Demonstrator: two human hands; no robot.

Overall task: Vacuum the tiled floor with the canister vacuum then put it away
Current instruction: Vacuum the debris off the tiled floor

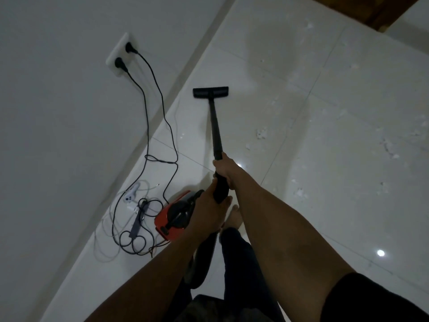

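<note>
No brand, label or writing can be read anywhere; the light is dim. At far left the white wall (58, 112) carries a double outlet (120, 55) with two black plugs in it, and their cords (148, 108) hang down and run onto the floor (325, 112). Below them, by the foot of the wall, lies a tangle of black and white cables with a white power strip (131, 194) and a dark grey bar (139, 220) among them. Just right of the tangle sits the canister (173, 217), red with a black top and handle, on the tiles close to the wall and partly hidden behind the left forearm. The left hand (210, 205) reaches forward from a bare arm and its fingers are curled around the lower end of the black wand (216, 131), near the thick grip. The right hand (224, 170), also on a bare outstretched arm, sits just above it, fingers wrapped tight round the wand, the two hands nearly touching. The wand runs straight away from the person to the flat black nozzle (210, 92), which rests on the tile near the wall's edge. A bare foot (235, 217) and dark trouser legs show beneath the hands. To the right, the glossy pale tiles are strewn with white crumbs (262, 133) and scraps, and reflect small bright lights.
</note>
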